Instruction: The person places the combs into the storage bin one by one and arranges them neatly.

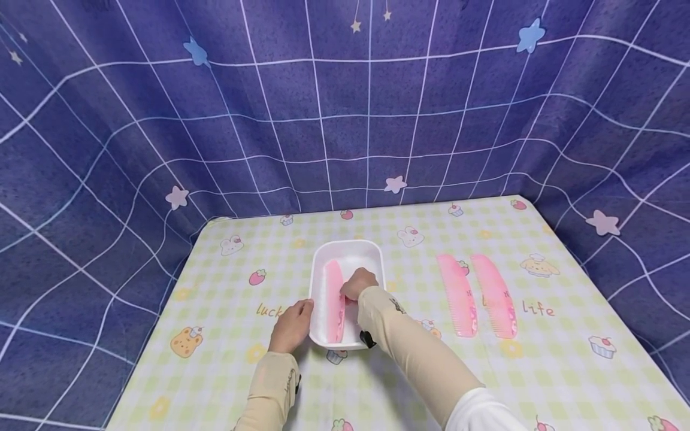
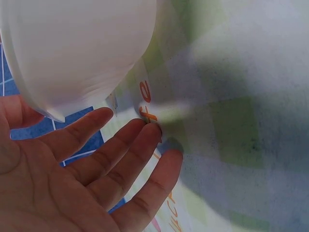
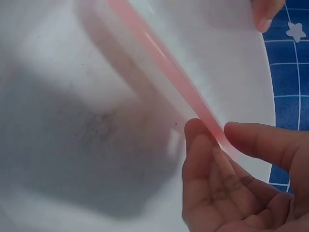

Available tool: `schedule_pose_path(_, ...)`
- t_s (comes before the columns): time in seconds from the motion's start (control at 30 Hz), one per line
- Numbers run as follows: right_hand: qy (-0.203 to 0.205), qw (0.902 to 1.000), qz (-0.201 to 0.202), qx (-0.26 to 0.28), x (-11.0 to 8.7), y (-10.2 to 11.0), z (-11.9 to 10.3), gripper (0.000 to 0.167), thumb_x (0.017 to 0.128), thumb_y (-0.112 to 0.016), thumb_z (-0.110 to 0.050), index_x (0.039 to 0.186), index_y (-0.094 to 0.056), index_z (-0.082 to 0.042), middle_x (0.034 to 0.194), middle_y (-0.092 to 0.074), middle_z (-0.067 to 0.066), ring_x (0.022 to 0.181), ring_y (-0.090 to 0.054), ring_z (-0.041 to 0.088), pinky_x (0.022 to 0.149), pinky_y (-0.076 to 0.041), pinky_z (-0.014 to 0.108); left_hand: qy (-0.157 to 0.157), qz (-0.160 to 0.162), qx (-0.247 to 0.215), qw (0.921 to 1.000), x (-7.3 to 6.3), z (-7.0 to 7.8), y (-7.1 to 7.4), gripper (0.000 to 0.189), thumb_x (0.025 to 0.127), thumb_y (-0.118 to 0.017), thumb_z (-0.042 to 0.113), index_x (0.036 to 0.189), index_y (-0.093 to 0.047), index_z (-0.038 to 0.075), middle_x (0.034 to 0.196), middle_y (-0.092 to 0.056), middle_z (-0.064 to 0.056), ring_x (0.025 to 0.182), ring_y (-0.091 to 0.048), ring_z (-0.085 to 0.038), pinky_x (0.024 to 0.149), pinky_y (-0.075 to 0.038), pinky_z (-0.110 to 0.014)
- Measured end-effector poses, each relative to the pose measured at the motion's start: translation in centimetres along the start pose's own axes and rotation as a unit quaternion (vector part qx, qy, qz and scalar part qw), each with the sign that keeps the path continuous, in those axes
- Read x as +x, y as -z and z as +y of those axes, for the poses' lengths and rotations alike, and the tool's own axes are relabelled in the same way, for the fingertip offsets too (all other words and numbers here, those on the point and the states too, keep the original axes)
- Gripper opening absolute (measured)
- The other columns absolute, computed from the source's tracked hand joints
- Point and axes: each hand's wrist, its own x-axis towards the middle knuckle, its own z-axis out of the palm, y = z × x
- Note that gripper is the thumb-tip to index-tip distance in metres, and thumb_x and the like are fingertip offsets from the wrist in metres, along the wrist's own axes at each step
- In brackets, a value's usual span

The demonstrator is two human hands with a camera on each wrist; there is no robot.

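A pink comb (image 1: pixel 335 299) stands lengthwise in a white tray (image 1: pixel 315 311), tilted on its edge. My right hand (image 1: pixel 360 284) reaches into the tray; thumb and fingers (image 3: pixel 200 159) pinch the comb (image 3: pixel 166 63) from both sides. Beside the tray's left wall is my left hand (image 1: pixel 293 326), its thumb hooked over the rim. In the left wrist view its fingers (image 2: pixel 154 183) are spread and relaxed below the tray's outer wall (image 2: pixel 82 48), palm showing. Two more pink combs, a nearer one (image 1: pixel 459 296) and a farther one (image 1: pixel 494 296), lie side by side right of the tray.
A green-and-white checked cloth (image 1: pixel 226 383) with cartoon prints covers the table. Behind it and along both sides hangs a blue curtain (image 1: pixel 345 137) with white grid lines and stars. The right forearm crosses over the tray's near right corner.
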Motion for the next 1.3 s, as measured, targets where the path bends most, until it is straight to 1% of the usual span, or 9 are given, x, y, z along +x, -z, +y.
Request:
schedule_pose_path(0.1, -0.006, 1.0000, 0.004, 0.006, 0.0, 0.0, 0.0, 0.008, 0.080, -0.075, -0.001, 0.076, -0.068, 0.001, 0.062, -0.070, 0.008, 0.050, -0.065, 0.014, 0.048, -0.051, 0.021, -0.004, 0.001, 0.002, 1.0000, 0.0, 0.0, 0.0, 0.053, 0.110, -0.034, 0.034, 0.143, -0.054, -0.003, 0.143, -0.056, -0.025, 0.134, -0.048, -0.047, 0.112, -0.038, -0.058)
schedule_pose_path(0.27, -0.003, 0.9999, 0.010, -0.012, 0.1, 0.1, -0.2, 0.009, 0.078, -0.076, -0.003, 0.079, -0.068, 0.000, 0.062, -0.068, 0.006, 0.054, -0.064, 0.015, 0.056, -0.054, 0.023, -0.006, -0.002, 0.004, 1.0000, 0.0, 0.1, 0.0, 0.053, 0.110, -0.034, 0.034, 0.143, -0.054, -0.003, 0.142, -0.056, -0.025, 0.134, -0.048, -0.047, 0.111, -0.038, -0.059)
schedule_pose_path(0.47, -0.001, 0.9997, 0.015, -0.021, 0.2, 0.1, -0.4, 0.016, 0.079, -0.076, -0.004, 0.090, -0.069, 0.004, 0.062, -0.065, 0.005, 0.056, -0.064, 0.016, 0.064, -0.056, 0.027, -0.009, -0.003, 0.004, 0.9999, 0.0, 0.2, -0.1, 0.053, 0.110, -0.035, 0.033, 0.143, -0.055, -0.003, 0.141, -0.056, -0.025, 0.133, -0.049, -0.047, 0.111, -0.038, -0.058)
schedule_pose_path(0.7, -0.003, 0.9998, 0.010, -0.016, 0.4, -0.1, -0.2, 0.016, 0.084, -0.070, -0.005, 0.096, -0.067, 0.006, 0.066, -0.065, 0.009, 0.053, -0.062, 0.016, 0.055, -0.053, 0.026, -0.011, -0.004, 0.006, 0.9999, 0.0, 0.1, -0.2, 0.053, 0.110, -0.035, 0.034, 0.143, -0.055, -0.002, 0.142, -0.056, -0.026, 0.133, -0.049, -0.047, 0.111, -0.038, -0.059)
schedule_pose_path(0.87, 0.020, 0.9977, -0.005, -0.064, 0.3, 0.0, -0.1, 0.013, 0.086, -0.070, -0.012, 0.087, -0.067, 0.001, 0.067, -0.066, 0.009, 0.048, -0.055, 0.014, 0.054, -0.050, 0.026, -0.008, -0.003, 0.004, 1.0000, 0.0, 0.0, -0.3, 0.053, 0.109, -0.035, 0.034, 0.142, -0.055, -0.003, 0.141, -0.057, -0.025, 0.132, -0.050, -0.047, 0.110, -0.039, -0.059)
schedule_pose_path(0.97, 0.030, 0.9955, -0.022, -0.087, 0.2, 0.2, -0.3, 0.018, 0.090, -0.072, -0.018, 0.088, -0.068, -0.001, 0.064, -0.069, 0.008, 0.046, -0.058, 0.013, 0.054, -0.051, 0.025, -0.007, -0.003, 0.002, 1.0000, 0.0, -0.1, -0.3, 0.053, 0.109, -0.035, 0.034, 0.142, -0.055, -0.003, 0.142, -0.056, -0.025, 0.133, -0.049, -0.047, 0.111, -0.038, -0.059)
schedule_pose_path(1.1, 0.035, 0.9961, -0.036, -0.073, -0.4, 1.0, -0.9, 0.027, 0.093, -0.073, -0.024, 0.099, -0.069, 0.002, 0.065, -0.066, 0.007, 0.052, -0.064, 0.016, 0.049, -0.049, 0.023, -0.010, -0.001, 0.005, 0.9999, 0.0, -0.1, -0.2, 0.053, 0.110, -0.034, 0.033, 0.142, -0.055, -0.003, 0.142, -0.056, -0.025, 0.133, -0.049, -0.048, 0.111, -0.038, -0.059)
schedule_pose_path(1.17, 0.041, 0.9962, -0.039, -0.066, -0.8, 1.6, -1.2, 0.028, 0.094, -0.072, -0.026, 0.098, -0.069, 0.002, 0.066, -0.066, 0.008, 0.053, -0.062, 0.015, 0.048, -0.047, 0.022, -0.009, -0.001, 0.005, 0.9999, 0.0, -0.1, -0.2, 0.053, 0.110, -0.034, 0.033, 0.143, -0.055, -0.003, 0.143, -0.055, -0.025, 0.134, -0.048, -0.047, 0.112, -0.037, -0.059)
schedule_pose_path(1.3, 0.072, 0.9953, -0.030, -0.058, -1.6, 3.3, -1.4, 0.030, 0.095, -0.071, -0.028, 0.093, -0.075, 0.001, 0.074, -0.072, 0.009, 0.058, -0.059, 0.013, 0.059, -0.051, 0.026, -0.009, -0.002, 0.007, 0.9999, 0.0, -0.1, 0.0, 0.053, 0.110, -0.034, 0.033, 0.143, -0.054, -0.003, 0.142, -0.056, -0.026, 0.133, -0.049, -0.048, 0.111, -0.038, -0.059)
